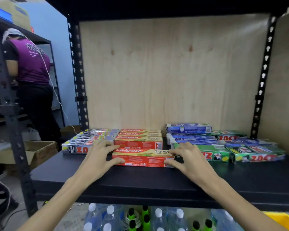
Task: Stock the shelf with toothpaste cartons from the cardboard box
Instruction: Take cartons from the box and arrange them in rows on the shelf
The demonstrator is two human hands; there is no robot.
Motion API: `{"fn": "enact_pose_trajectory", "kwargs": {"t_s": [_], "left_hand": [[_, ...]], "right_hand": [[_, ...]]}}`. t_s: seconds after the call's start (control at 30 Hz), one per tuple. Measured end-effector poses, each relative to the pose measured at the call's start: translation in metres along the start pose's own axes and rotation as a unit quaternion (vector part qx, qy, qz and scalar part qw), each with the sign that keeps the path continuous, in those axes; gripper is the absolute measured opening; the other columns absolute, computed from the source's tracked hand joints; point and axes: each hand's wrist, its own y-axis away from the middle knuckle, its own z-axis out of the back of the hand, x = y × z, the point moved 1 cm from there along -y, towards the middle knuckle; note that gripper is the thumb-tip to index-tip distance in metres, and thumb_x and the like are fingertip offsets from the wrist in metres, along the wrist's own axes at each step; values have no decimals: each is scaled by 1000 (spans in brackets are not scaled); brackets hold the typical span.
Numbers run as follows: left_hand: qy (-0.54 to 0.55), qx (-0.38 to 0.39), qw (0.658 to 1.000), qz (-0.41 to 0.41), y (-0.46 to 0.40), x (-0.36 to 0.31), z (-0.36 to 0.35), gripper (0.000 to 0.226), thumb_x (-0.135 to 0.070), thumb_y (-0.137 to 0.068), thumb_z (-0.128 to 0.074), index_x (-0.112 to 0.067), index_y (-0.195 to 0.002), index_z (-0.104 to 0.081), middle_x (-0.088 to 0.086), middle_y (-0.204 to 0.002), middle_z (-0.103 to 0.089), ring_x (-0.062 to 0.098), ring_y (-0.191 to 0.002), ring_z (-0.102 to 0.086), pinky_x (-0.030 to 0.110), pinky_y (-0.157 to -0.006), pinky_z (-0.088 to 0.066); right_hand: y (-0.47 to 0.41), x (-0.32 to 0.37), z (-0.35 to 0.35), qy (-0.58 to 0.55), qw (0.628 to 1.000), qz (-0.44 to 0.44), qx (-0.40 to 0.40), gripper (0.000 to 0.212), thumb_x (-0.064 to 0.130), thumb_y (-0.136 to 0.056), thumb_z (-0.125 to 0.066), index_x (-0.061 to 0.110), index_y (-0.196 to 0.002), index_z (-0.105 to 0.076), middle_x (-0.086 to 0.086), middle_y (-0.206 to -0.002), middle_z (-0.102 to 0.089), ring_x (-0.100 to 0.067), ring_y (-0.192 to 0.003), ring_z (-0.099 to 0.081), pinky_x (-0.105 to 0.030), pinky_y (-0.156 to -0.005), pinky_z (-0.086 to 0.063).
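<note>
A red Colgate carton lies flat on the black shelf board, in front of a row of the same red cartons. My left hand grips its left end, thumb on the front face. My right hand grips its right end and wears a dark ring. Silver Zact cartons lie to the left. Blue cartons and green Zact cartons lie to the right.
Plywood backs the shelf between black perforated posts. Water bottles and green-and-black items stand on the level below. An open cardboard box sits on the floor at left, near a person in a purple shirt.
</note>
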Motion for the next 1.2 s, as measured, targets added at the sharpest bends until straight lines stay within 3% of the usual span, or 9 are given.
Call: {"fn": "enact_pose_trajectory", "kwargs": {"t_s": [0.07,0.2,0.3,0.4,0.57,0.73,0.97,1.07,1.2], "left_hand": [[-44,-10,999,2,-6,6,-1,105,-100,-65,-19,-36,-136,-61,-12,-136,-48,12,-127,-32,36,-108,-28],[-94,-19,995,-3,-20,13,-4,90,-93,-72,-28,-41,-139,-57,-5,-150,-40,21,-139,-25,40,-114,-22],[-80,-39,996,9,-30,22,-10,81,-85,-74,-48,-37,-139,-57,-5,-146,-45,19,-138,-29,38,-114,-25],[-65,-47,996,27,-38,32,-15,84,-83,-71,-56,-28,-134,-61,-7,-142,-50,15,-136,-32,35,-112,-27],[-63,-30,997,35,-47,41,-20,86,-86,-70,-52,-28,-133,-61,-12,-137,-56,12,-133,-39,33,-107,-25],[-29,-9,999,37,-54,55,-26,98,-99,-64,-38,-31,-131,-63,-16,-131,-64,12,-124,-54,42,-105,-36],[-20,-7,999,31,-56,57,-30,88,-91,-69,-47,-29,-130,-63,-14,-123,-68,15,-121,-57,45,-107,-35],[2,-8,1000,11,-53,51,-27,94,-100,-63,-33,-32,-119,-65,-21,-107,-66,13,-114,-58,42,-104,-32],[4,21,1000,12,-50,50,-26,109,-97,-55,-36,-32,-141,-54,-13,-148,-51,10,-142,-38,38,-117,-9]], "right_hand": [[-9,-2,-13,44,999,4,-15,45,60,-83,-69,23,-105,-79,7,-91,-70,-18,-90,-58,-34,-75,-43],[-25,-6,-24,102,994,21,-42,45,67,-85,-60,27,-97,-79,10,-94,-68,-18,-97,-54,-35,-81,-38],[-35,-10,-30,117,993,6,-32,57,76,-84,-43,32,-95,-77,12,-90,-71,-21,-102,-55,-36,-84,-29],[-42,-10,-33,75,996,-36,-19,49,73,-83,-57,34,-105,-74,10,-97,-73,-23,-113,-53,-39,-92,-26],[-55,-10,-43,73,997,-28,-7,50,70,-86,-59,30,-114,-69,10,-104,-71,-17,-118,-50,-35,-96,-21],[-58,-18,-51,45,998,-38,1,79,81,-82,-45,29,-140,-53,11,-105,-68,-16,-120,-48,-31,-98,-20],[-57,-16,-51,48,998,-44,21,76,73,-86,-51,28,-147,-46,8,-112,-67,-18,-122,-44,-32,-101,-22],[-54,-16,-50,43,998,-49,18,74,73,-87,-52,29,-146,-47,9,-111,-66,-19,-120,-41,-30,-101,-22],[-52,-21,-55,33,998,-49,22,76,76,-84,-53,32,-146,-46,14,-109,-66,-18,-121,-42,-25,-94,-16]]}}
